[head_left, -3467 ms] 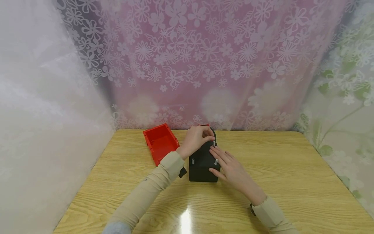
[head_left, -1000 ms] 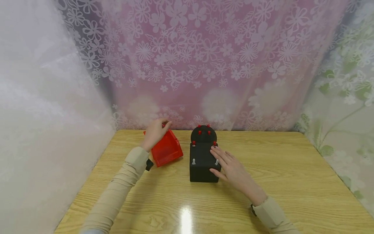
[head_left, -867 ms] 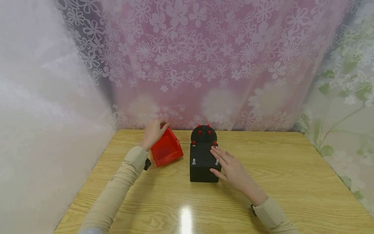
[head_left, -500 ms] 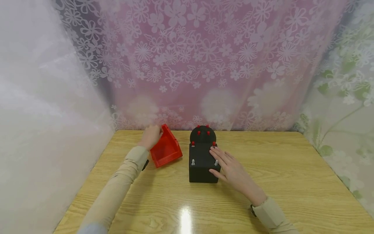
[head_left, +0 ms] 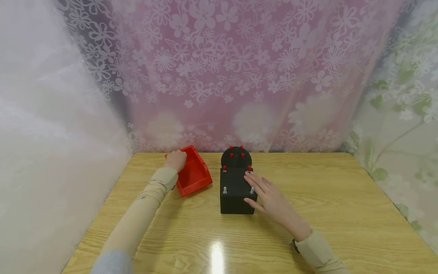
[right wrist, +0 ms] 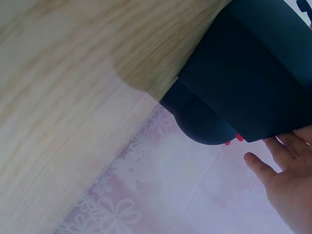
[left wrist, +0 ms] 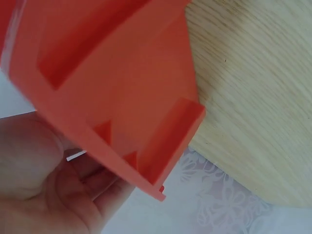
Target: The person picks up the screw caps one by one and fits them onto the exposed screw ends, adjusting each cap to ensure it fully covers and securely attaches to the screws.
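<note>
In the head view my left hand (head_left: pixel 176 160) is at the far left part of a red plastic bin (head_left: pixel 193 177), its fingers down inside and out of sight. The left wrist view shows the palm and bent fingers beyond the red bin's wall (left wrist: pixel 92 141); I cannot tell what the fingertips hold. My right hand (head_left: pixel 272 199) rests with straight, spread fingers on the right edge of a black block (head_left: pixel 237 203). Two bare metal pegs, a left one (head_left: pixel 224 190) and a right one (head_left: pixel 252 190), stand near its front; red caps (head_left: pixel 224 168) sit farther back.
A round black part (head_left: pixel 236 161) with several red caps rises at the block's back. Wooden table (head_left: pixel 308 179) lies beneath everything. A pink floral curtain (head_left: pixel 212 114) hangs behind the table, with pale sheets at both sides.
My left hand has left the block's back right peg, which now bears a red cap, and moved left to the bin, dipping lower over the last second. The right hand has stayed put.
</note>
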Tool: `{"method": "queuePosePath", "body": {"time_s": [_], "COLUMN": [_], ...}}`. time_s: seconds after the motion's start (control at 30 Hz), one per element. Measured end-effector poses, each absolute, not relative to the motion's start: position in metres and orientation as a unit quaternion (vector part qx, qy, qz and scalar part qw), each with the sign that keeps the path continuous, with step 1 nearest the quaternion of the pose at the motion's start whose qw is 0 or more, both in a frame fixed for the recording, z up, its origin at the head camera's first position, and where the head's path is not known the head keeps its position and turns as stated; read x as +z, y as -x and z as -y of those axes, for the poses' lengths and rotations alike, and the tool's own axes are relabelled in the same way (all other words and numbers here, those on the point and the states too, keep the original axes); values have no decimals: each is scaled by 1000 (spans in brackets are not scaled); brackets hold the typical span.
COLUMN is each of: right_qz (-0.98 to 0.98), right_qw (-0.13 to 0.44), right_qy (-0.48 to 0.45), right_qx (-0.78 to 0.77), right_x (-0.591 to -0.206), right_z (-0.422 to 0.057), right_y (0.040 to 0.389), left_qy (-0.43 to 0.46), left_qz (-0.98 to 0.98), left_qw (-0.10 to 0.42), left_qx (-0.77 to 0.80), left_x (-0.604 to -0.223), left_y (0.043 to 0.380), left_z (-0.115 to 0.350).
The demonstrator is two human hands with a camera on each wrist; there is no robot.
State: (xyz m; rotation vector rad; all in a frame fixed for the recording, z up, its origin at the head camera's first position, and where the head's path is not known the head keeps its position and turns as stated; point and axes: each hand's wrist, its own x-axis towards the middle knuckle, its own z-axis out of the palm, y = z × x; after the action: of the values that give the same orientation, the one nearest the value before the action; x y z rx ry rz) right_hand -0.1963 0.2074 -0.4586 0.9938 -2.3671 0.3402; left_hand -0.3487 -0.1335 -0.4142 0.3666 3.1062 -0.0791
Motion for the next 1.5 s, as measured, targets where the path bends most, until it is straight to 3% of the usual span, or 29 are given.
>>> {"method": "queuePosePath", "body": {"time_s": [0.3,0.7,0.93,1.17,1.5], "right_qz": [885,887,880,875,874], "right_qw": [261,257,268,280,280], "right_qy": [-363,-359,-368,-372,-373], "right_qx": [127,133,133,136,136], "right_x": [-456,-457,-459,-461,-461], "right_z": [-208,-210,-210,-209,-209], "right_y": [194,195,196,197,198], "left_qy": [-81,-102,-109,-124,-114], "left_qz": [-993,-994,-991,-991,-989], "left_qw": [55,4,34,-7,21], "left_qx": [-71,-48,-73,-59,-95], "left_x": [-422,-424,-428,-431,-434], "left_y": [349,357,358,361,363], "left_z": [124,126,127,128,131]}}
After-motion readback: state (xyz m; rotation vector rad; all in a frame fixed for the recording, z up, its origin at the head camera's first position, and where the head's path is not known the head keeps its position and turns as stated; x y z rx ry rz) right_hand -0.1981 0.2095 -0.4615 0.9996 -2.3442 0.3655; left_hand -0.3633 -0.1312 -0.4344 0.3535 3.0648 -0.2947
